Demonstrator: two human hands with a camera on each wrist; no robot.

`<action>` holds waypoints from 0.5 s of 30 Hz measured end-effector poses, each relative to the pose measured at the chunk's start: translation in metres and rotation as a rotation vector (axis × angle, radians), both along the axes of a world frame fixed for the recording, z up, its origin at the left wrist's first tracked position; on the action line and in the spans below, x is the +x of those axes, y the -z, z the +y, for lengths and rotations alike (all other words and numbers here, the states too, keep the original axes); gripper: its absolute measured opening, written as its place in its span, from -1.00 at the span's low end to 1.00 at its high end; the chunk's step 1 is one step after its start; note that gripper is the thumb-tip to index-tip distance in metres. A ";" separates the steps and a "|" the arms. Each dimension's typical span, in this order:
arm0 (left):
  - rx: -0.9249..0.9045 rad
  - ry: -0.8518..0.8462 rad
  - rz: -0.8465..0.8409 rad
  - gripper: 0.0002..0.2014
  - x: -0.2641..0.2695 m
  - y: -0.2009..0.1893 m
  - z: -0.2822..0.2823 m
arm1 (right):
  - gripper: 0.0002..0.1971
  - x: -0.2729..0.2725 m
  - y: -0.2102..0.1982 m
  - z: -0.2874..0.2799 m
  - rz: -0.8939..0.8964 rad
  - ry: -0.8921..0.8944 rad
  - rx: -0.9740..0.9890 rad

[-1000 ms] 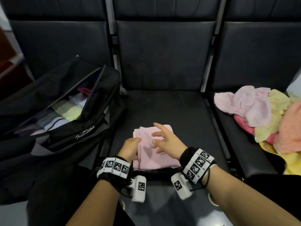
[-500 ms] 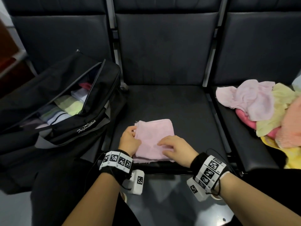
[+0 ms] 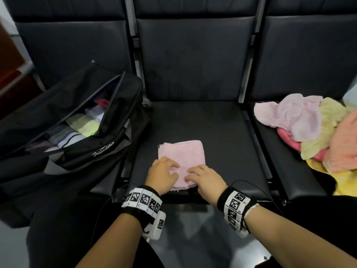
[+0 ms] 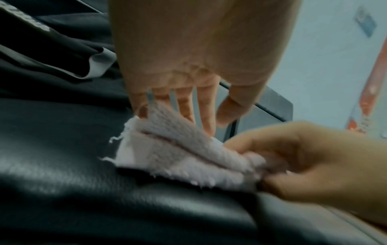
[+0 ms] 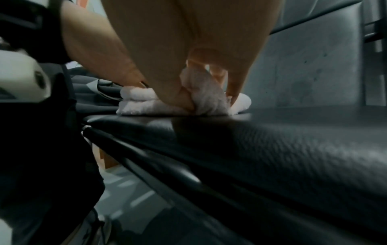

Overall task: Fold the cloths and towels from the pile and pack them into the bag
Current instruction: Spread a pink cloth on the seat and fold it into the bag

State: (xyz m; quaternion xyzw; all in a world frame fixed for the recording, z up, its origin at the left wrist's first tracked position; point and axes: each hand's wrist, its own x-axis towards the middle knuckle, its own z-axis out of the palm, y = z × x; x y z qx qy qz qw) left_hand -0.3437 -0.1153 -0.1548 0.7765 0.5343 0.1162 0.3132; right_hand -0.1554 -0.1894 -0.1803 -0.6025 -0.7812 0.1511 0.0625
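A pink towel (image 3: 182, 154), folded to a small square, lies on the middle black seat (image 3: 222, 132). My left hand (image 3: 170, 170) rests its straight fingers (image 4: 206, 119) on the towel's (image 4: 173, 149) near left part, thumb free. My right hand (image 3: 195, 175) pinches the near edge of the towel (image 5: 205, 94) between thumb and fingers, bunching it slightly. The open black bag (image 3: 92, 151) sits on the left seat with several folded cloths (image 3: 83, 125) inside. The pile of unfolded cloths (image 3: 313, 130), pink, yellow and orange, lies on the right seat.
Metal frame bars (image 3: 249, 128) run between the seats. The seat backs (image 3: 193, 59) rise close behind. Below the seat's front edge (image 3: 173, 199) is a glossy floor (image 3: 193, 238), with my dark-clothed legs on either side.
Both hands have slid to the towel's near edge. The right hand, flat on top before, now pinches that edge. The left hand moved from the left side onto the top.
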 end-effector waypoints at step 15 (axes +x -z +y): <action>0.248 0.122 0.366 -0.71 0.018 0.014 -0.012 | -0.53 0.008 -0.021 -0.004 0.127 0.105 -0.053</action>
